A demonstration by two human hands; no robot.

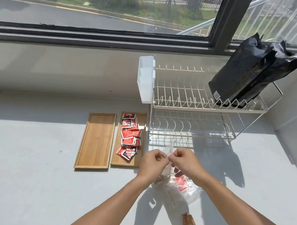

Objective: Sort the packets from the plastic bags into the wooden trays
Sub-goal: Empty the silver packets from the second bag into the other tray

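Two wooden trays lie side by side on the grey counter. The left tray (94,141) holds nothing. The right tray (141,119) carries several red packets (130,136). In front of them my left hand (152,165) and my right hand (185,161) both pinch the top edge of a clear plastic bag (168,154), lifted off the counter. Beneath my hands lies another clear bag (182,189) with a red packet (181,183) inside. A brown packet (188,221) lies on the counter near the bottom edge.
A white two-tier dish rack (196,106) stands right of the trays, with a white plastic caddy (146,78) hung on its left end and black bags (252,72) leaning on its top tier. A window runs along the back.
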